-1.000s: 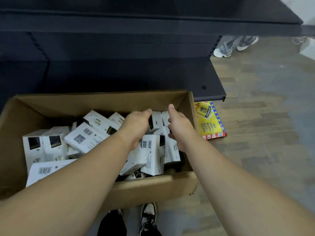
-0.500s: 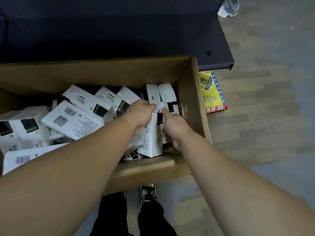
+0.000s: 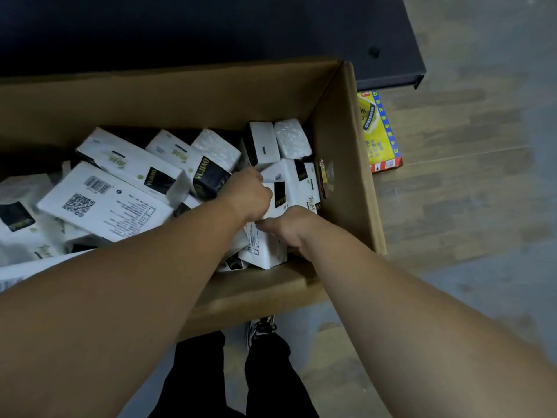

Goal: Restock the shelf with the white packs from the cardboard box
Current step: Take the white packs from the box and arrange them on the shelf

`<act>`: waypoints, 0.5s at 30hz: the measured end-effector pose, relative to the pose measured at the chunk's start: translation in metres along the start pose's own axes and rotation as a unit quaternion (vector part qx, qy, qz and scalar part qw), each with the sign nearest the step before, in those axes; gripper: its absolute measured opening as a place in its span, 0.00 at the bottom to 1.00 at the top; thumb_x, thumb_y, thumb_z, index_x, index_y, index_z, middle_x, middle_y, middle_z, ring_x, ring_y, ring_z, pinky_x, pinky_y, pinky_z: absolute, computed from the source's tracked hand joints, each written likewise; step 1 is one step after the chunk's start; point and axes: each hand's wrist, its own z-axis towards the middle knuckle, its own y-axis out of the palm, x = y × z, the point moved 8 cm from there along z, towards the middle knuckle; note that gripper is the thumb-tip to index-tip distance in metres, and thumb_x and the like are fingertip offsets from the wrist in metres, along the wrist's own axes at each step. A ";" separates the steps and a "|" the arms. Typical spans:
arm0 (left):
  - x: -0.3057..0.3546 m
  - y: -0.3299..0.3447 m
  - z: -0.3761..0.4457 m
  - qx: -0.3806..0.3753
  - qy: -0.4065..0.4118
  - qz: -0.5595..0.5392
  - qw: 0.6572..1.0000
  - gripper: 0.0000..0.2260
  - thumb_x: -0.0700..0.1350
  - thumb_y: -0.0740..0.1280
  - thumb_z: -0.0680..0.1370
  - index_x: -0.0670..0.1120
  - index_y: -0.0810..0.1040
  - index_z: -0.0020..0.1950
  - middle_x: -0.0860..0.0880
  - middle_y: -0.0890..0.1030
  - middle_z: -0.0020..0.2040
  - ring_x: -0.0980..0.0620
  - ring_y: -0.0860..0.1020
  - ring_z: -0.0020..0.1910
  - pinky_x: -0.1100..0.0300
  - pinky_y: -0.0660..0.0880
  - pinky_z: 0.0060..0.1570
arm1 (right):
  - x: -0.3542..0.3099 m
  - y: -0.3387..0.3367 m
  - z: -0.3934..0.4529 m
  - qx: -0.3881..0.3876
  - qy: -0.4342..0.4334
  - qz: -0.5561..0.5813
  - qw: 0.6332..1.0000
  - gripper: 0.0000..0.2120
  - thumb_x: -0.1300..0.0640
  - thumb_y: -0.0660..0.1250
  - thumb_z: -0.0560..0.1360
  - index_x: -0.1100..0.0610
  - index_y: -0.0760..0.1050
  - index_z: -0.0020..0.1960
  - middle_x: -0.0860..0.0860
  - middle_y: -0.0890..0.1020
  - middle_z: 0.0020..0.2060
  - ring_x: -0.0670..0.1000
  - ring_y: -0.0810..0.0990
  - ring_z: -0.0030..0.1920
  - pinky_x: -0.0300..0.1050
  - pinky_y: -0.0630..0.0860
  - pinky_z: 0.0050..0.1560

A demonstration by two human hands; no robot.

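An open cardboard box [image 3: 346,164] on the floor holds several white packs with black labels, heaped loosely. Both of my hands are down in its right end. My left hand [image 3: 250,194] is curled around the top of an upright white pack [image 3: 281,194]. My right hand [image 3: 289,227] grips the lower side of a white pack with printed text [image 3: 262,248], fingers hidden beneath it. A large pack with a QR code [image 3: 102,206] lies flat to the left. The dark shelf [image 3: 271,31] sits just behind the box, its lowest board bare.
A yellow printed carton [image 3: 376,131] lies on the wood-pattern floor to the right of the box, under the shelf's corner. My dark trouser legs and a shoe [image 3: 260,330] show below the box's near wall.
My view has tilted down and closer to the box. Both hands have sunk deeper among the packs at the right end and closed on them.
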 end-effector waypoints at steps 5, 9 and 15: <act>-0.010 -0.016 0.000 0.006 0.007 0.042 0.999 0.13 0.41 0.61 0.79 0.42 0.70 0.63 0.43 0.76 0.55 0.46 0.73 0.49 0.59 0.66 0.44 | -0.003 0.008 0.005 0.001 -0.002 -0.035 0.999 0.28 0.46 0.72 0.75 0.63 0.70 0.65 0.58 0.78 0.57 0.57 0.78 0.53 0.46 0.73 0.48; -0.021 -0.026 -0.002 0.007 -0.005 0.071 0.997 0.13 0.41 0.60 0.79 0.40 0.69 0.63 0.43 0.76 0.52 0.46 0.72 0.46 0.57 0.67 0.42 | -0.003 0.019 0.012 -0.007 -0.001 -0.140 0.990 0.34 0.43 0.70 0.75 0.63 0.64 0.71 0.58 0.73 0.65 0.59 0.71 0.65 0.50 0.72 0.63; -0.032 -0.028 -0.004 0.019 -0.006 0.058 0.998 0.12 0.41 0.61 0.79 0.40 0.70 0.62 0.43 0.76 0.53 0.47 0.72 0.46 0.58 0.67 0.43 | 0.003 0.031 0.026 0.040 0.018 -0.174 0.984 0.39 0.48 0.73 0.73 0.62 0.56 0.73 0.58 0.69 0.67 0.57 0.71 0.67 0.49 0.72 0.56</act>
